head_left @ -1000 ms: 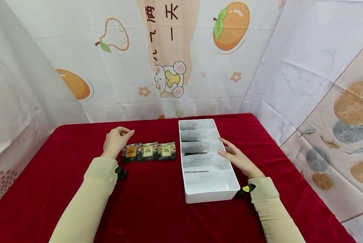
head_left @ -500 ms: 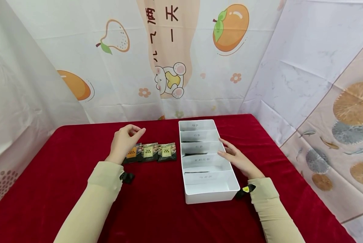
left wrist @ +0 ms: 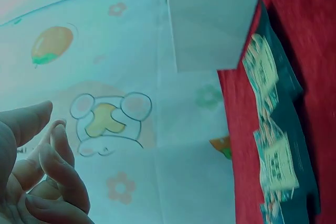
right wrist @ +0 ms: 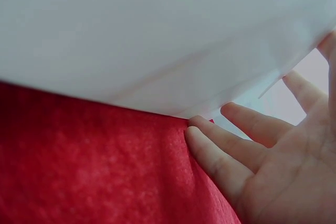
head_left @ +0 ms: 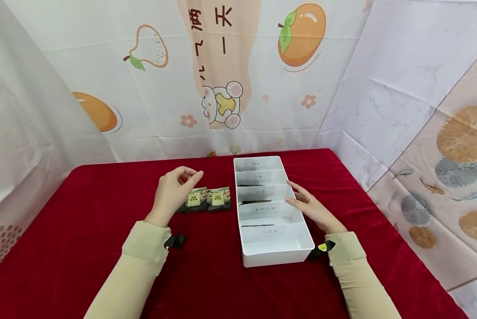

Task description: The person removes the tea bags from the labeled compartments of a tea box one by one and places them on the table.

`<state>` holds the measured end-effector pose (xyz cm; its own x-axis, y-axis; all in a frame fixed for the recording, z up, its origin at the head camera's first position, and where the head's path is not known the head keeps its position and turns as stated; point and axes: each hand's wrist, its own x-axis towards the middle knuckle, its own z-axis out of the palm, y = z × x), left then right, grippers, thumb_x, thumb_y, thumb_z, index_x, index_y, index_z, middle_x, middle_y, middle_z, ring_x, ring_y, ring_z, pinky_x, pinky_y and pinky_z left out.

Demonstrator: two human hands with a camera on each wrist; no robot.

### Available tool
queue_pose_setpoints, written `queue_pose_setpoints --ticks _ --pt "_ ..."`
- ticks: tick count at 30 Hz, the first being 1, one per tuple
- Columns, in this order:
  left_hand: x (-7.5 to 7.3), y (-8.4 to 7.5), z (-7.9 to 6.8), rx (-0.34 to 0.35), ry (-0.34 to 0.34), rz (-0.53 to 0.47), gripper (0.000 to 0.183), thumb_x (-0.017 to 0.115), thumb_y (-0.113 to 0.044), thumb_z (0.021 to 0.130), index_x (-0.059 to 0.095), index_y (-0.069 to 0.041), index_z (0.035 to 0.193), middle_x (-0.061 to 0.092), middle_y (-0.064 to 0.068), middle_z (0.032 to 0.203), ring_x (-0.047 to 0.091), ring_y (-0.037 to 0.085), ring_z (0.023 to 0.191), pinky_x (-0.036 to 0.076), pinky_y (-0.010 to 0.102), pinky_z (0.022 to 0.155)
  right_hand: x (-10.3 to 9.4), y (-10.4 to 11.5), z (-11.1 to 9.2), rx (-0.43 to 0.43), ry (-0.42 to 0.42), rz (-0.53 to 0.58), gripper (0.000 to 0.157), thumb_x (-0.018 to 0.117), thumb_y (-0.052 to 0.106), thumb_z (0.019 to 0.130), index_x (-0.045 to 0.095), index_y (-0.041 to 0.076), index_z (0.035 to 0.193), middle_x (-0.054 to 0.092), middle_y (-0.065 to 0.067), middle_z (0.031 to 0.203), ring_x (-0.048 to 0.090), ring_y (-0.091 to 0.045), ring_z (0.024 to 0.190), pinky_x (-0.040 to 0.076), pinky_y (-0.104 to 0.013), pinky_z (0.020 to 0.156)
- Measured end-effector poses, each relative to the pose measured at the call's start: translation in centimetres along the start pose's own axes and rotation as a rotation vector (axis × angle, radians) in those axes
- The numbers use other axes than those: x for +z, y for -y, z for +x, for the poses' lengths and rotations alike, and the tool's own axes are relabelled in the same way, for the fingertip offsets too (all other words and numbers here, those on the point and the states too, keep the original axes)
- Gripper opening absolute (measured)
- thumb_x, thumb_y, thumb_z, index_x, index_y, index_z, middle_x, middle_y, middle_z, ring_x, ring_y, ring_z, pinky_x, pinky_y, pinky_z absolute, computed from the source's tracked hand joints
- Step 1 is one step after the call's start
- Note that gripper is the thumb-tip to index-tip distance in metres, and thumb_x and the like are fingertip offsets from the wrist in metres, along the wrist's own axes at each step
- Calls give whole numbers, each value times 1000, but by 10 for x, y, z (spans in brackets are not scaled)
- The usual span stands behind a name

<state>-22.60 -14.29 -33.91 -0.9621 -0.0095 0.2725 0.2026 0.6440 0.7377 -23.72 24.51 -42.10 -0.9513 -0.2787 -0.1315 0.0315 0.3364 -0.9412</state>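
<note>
My left hand (head_left: 173, 192) hovers over the left end of a row of dark tea sachets. Its fingers are loosely curled and the left wrist view shows nothing between thumb and fingertips. Two sachets with pale green labels show, a right one (head_left: 218, 198) and a middle one (head_left: 193, 199); the hand hides what lies left of them. My right hand (head_left: 316, 210) touches the right side of a white divided box (head_left: 278, 256). In the right wrist view its fingers (right wrist: 220, 163) lie fairly straight against the outer wall.
Labelled dividers (head_left: 264, 230) split the box into several compartments. Thin dark edges of things inside show in some of them. A red cloth (head_left: 206, 274) covers the table. Printed curtains (head_left: 150, 110) hang behind it and to the sides.
My left hand has moved to the right over the row, and now covers the orange-labelled sachet seen earlier. The right hand and the box have stayed in place.
</note>
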Motion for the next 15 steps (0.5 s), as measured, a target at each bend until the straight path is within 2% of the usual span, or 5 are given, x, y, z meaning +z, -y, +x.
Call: queue_pose_setpoints --ticks 6,11,15 --pt "9 -7 -11 34 20 -85 31 65 -47 94 72 -18 104 68 2 88 55 20 70 44 28 55 0 1 0 -5 4 -4 72 61 36 98 22 28 159 32 -23 157 47 -39 134 41 -49 107" --pt "19 -12 -23 80 44 -140 24 67 -40 94 73 -18 103 68 1 90 55 21 69 46 28 58 0 2 0 -8 4 -13 73 61 36 98 21 28 159 32 -24 156 45 -40 136 40 -52 107" --pt "26 -16 -30 85 59 -172 21 68 -37 94 73 -18 102 69 0 90 55 21 68 46 28 59 1 2 0 -5 3 -27 73 60 37 98 20 29 159 31 -24 157 42 -41 138 39 -54 108"
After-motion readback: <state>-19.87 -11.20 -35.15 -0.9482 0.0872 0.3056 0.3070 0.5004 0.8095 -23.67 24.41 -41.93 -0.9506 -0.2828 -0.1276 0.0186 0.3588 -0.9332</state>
